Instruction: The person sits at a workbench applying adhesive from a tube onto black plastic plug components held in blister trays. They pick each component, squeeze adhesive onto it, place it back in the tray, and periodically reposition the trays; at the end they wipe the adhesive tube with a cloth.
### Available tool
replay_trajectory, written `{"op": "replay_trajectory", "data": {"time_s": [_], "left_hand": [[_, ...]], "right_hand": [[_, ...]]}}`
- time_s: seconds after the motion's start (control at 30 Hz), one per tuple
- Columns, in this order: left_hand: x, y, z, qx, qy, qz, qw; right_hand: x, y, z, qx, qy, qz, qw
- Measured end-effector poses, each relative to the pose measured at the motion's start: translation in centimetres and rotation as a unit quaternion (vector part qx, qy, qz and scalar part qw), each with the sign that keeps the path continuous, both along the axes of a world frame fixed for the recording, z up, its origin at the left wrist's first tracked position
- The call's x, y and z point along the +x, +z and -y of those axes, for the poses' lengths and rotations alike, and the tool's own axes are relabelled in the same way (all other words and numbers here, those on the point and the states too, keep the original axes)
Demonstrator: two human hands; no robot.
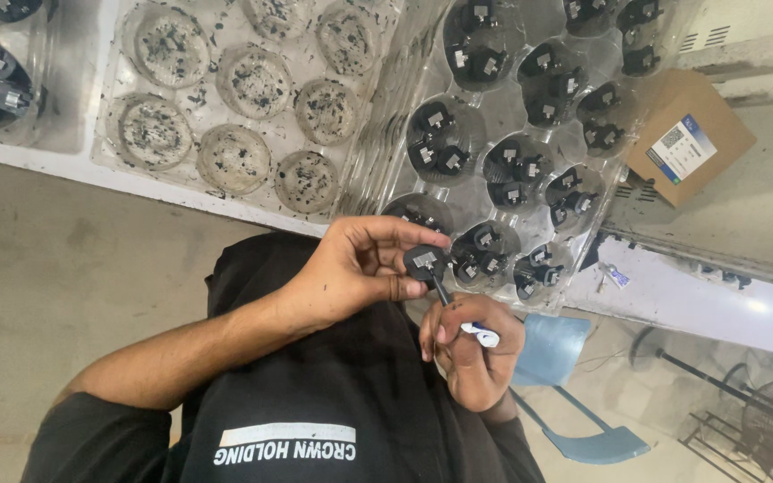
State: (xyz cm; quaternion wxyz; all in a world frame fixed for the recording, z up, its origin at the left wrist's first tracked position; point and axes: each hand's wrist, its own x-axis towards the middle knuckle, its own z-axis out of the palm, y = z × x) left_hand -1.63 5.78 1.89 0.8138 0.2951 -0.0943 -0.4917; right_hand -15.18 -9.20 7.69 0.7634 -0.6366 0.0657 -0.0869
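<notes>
- Our left hand (351, 268) is closed around a small round black part (425, 263), thumb and fingertips pinching its rim, metal tab face up.
- Our right hand (474, 353) is curled shut on a thin dark tool with a white-and-blue handle (480, 334); the tip points up toward the underside of the part and seems to touch it, though the contact itself is too small to make out.
- The part sits just above the right hand and right at the near edge of the clear plastic tray (583, 259) on the worktop (700, 295).
- That tray's round pockets hold many like black parts (485, 250); those closest lie just beyond our left fingertips.
- Farther out, beyond the left hand, an emptied tray (234, 107) shows only dark specks in its pockets.
- A cardboard box (691, 134) lies well beyond the right hand.
- To work well, we judge: keep the pinch on the rim firm and the part level, and keep the tool stroke short, so the tip does not skid onto the left thumb.
- We would brace the two hands against each other for steadiness.
</notes>
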Motion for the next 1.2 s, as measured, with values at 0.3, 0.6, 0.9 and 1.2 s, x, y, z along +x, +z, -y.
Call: {"op": "replay_trajectory", "data": {"time_s": [0.3, 0.6, 0.9, 1.2], "left_hand": [[-0.5, -0.4, 0.4, -0.068, 0.016, -0.044, 0.997], [-0.4, -0.6, 0.2, -0.072, -0.011, -0.064, 0.995], [-0.4, -2.0, 0.7, -0.078, -0.029, -0.122, 0.989], [0.2, -2.2, 0.4, -0.064, -0.031, -0.127, 0.989]], "right_hand": [[-0.2, -0.6, -0.5, 0.009, -0.116, 0.067, 0.991], [0.6, 0.0, 0.0, -0.106, -0.178, 0.109, 0.972], [2.4, -1.4, 1.5, -0.172, -0.274, 0.069, 0.944], [2.3, -1.8, 2.0, -0.104, -0.313, 0.11, 0.938]]}}
